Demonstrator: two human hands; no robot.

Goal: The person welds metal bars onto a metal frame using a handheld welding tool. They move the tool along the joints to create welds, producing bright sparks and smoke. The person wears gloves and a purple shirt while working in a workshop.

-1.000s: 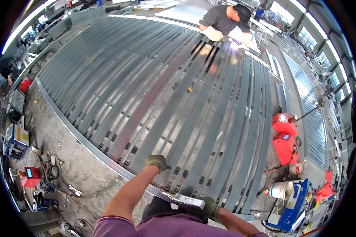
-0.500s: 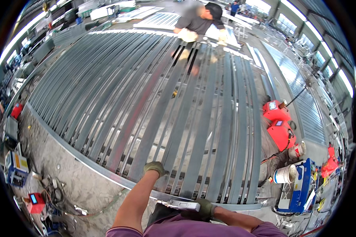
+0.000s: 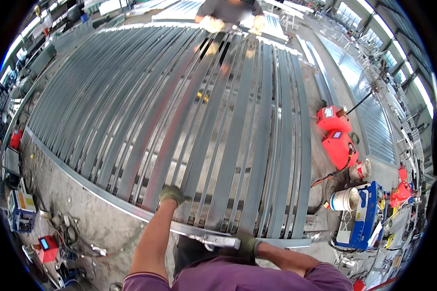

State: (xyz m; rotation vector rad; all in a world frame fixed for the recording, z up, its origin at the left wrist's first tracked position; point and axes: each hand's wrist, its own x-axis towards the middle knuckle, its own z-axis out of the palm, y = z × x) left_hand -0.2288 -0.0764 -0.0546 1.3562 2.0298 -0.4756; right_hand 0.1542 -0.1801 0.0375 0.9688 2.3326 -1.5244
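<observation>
A large panel of grey metal slats (image 3: 226,184) spreads in front of me, closed along its near side by a metal frame rail (image 3: 102,193). My left hand (image 3: 175,195), in a green glove, bears on the near end of a slat with its fingers curled at the edge. In my gloved right hand (image 3: 248,244) is a silver, boxy welding gun (image 3: 222,241), lying along the near rail. Its narrow front end points left. The right fingers are partly hidden behind the gun.
Across the panel stands a co-worker with gloved hands (image 3: 212,24) at the far rail. To the right are red machines (image 3: 339,147), white buckets (image 3: 344,199) and a blue machine (image 3: 366,216). Cables (image 3: 70,235) and a small red box (image 3: 46,248) lie at left.
The whole view has shifted, so the panel appears higher and farther left. Both my hands keep about the same places on the panel. The co-worker's hands stay at the far rail.
</observation>
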